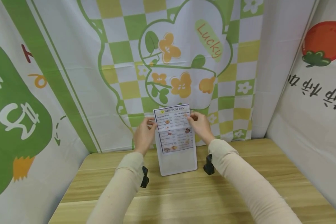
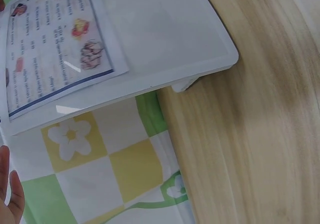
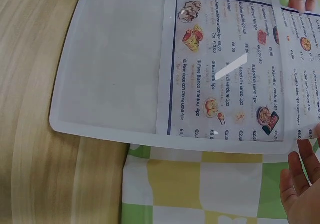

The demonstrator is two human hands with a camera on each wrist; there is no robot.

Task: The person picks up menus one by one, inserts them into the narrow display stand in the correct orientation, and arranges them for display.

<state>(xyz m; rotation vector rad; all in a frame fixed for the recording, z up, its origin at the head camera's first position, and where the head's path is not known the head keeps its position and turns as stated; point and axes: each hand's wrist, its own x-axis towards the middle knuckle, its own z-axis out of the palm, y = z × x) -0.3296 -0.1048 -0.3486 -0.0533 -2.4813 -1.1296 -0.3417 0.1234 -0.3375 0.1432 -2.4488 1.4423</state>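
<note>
A printed menu sheet (image 1: 173, 124) headed "DIM SUM INN" stands partly inside a white display stand (image 1: 177, 163) with a clear front. Its upper part sticks out above the stand's top edge. My left hand (image 1: 144, 133) pinches the left edge of the sheet near that top edge. On the opposite side, my right hand (image 1: 200, 125) pinches the sheet's right edge, thumb in front. In the right wrist view, the lower menu (image 3: 220, 69) lies behind the clear panel, with bare white stand beneath it. Only some fingers (image 2: 16, 196) of my left hand show in the left wrist view.
The stand leans back on a wooden table (image 1: 106, 177), with a short white foot (image 2: 184, 84) behind it. A green and yellow checked cloth (image 1: 126, 53) hangs close behind. Printed cloths cover both sides. Black wrist devices (image 1: 209, 165) sit under the sleeves.
</note>
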